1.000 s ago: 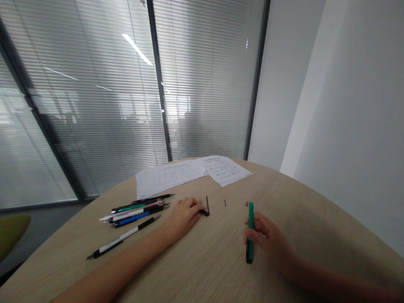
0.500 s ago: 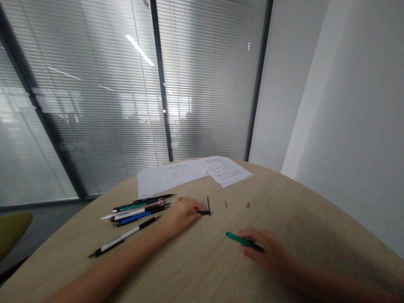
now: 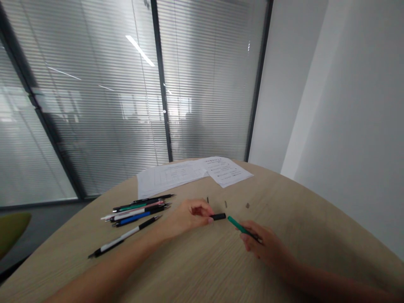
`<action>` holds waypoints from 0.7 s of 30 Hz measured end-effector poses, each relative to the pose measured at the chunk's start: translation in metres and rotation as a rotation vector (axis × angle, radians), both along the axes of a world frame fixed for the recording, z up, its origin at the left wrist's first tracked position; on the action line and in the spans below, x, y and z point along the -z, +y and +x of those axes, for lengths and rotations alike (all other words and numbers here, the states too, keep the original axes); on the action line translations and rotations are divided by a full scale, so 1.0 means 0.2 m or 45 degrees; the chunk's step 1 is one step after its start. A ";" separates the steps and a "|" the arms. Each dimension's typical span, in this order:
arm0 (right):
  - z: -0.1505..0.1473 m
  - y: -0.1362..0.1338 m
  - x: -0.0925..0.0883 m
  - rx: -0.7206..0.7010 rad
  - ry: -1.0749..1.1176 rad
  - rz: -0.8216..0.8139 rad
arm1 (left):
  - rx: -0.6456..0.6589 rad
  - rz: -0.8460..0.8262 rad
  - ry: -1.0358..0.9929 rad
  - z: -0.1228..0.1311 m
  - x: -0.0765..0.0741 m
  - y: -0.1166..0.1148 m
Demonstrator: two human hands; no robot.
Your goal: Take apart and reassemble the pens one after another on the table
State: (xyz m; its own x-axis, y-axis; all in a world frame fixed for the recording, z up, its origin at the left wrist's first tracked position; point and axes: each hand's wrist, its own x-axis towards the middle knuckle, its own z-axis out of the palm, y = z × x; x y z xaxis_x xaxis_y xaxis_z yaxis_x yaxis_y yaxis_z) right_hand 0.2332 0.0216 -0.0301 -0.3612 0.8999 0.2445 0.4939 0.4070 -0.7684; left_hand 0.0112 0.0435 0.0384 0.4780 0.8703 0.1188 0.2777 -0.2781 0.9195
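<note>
Left hand [image 3: 191, 212]: grip pinching black pen piece [image 3: 218, 216], low over desk [image 3: 315, 223], nearer camera than paper sheets [image 3: 189, 172]. Right hand [image 3: 263, 246]: grip clenched round green pen [image 3: 240, 227], tip just beside black pen piece, farther from sheets. Row of pens [image 3: 139, 208] below-left of sheets.

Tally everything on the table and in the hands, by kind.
Whole pens: 5 (cluster hard to separate)
Pen pieces held: 2, green barrel in right hand, black piece in left hand
Small loose parts: 3
Paper sheets: 2
Total: 12
</note>
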 end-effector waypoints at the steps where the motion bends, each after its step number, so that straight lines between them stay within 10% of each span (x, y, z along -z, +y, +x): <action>1: 0.00 0.00 0.00 -0.004 0.000 -0.009 | 0.001 -0.017 -0.007 0.01 0.00 -0.01; 21: 0.00 0.03 0.00 0.015 -0.274 0.050 | -0.130 0.004 -0.087 0.05 0.00 -0.03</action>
